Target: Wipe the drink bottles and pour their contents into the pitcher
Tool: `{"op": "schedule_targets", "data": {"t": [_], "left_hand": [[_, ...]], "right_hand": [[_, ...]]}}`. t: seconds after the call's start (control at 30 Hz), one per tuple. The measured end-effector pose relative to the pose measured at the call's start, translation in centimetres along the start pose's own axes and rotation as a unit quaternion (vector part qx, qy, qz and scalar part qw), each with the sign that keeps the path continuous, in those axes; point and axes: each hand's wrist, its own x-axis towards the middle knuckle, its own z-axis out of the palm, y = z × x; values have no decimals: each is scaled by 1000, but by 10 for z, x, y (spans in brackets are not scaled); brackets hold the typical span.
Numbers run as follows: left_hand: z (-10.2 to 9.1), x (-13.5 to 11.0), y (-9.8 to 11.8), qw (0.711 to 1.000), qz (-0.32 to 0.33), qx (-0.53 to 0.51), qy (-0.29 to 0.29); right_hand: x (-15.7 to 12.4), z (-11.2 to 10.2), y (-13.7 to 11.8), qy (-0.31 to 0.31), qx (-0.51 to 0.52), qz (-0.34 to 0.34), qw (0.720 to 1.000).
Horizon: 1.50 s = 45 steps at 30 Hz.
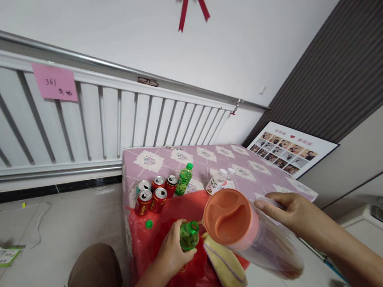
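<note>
My left hand (172,250) is wrapped around an uncapped green plastic bottle (189,239). In my right hand (288,210) is the handle of a clear pitcher (270,246) with an orange lid (227,216). The pitcher is tilted, its spout close beside the bottle's mouth; brownish liquid shows toward its base. Whether liquid runs between them is hard to make out. A yellow cloth (226,265) lies below the pitcher on red plastic sheeting (150,257). To the left of the bottle, a green cap (148,224) rests on the red sheeting.
Several opened drink cans (159,194) stand together behind the sheeting, beside a capped green bottle (184,179). White-capped containers (220,181) sit on the patterned tablecloth (210,153). A white radiator (109,112) runs along the wall; a photo board (291,147) leans at right.
</note>
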Motion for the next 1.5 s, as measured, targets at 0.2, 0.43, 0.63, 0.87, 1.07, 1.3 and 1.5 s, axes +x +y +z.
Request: {"op": "schedule_targets", "data": {"t": [0.2, 0.43, 0.63, 0.87, 1.07, 1.3, 1.5], "left_hand": [[0, 0, -2, 1000, 5, -3, 1], [0, 0, -1, 1000, 8, 1, -1], [0, -1, 0, 1000, 2, -2, 2], [1, 0, -1, 1000, 1, 0, 7], [0, 0, -2, 1000, 6, -1, 1], [1, 0, -2, 1000, -1, -1, 0], [0, 0, 1, 1000, 1, 8, -4]], "right_hand": [[1, 1, 2, 3, -1, -3, 1000], [0, 0, -3, 1, -8, -1, 1000], [-1, 0, -1, -2, 1, 0, 1000], [1, -1, 0, -5, 3, 0, 1000], [-1, -2, 0, -10, -6, 6, 1000], [0, -1, 0, -11, -13, 13, 1000], [0, -1, -1, -17, -10, 17, 1000]]}}
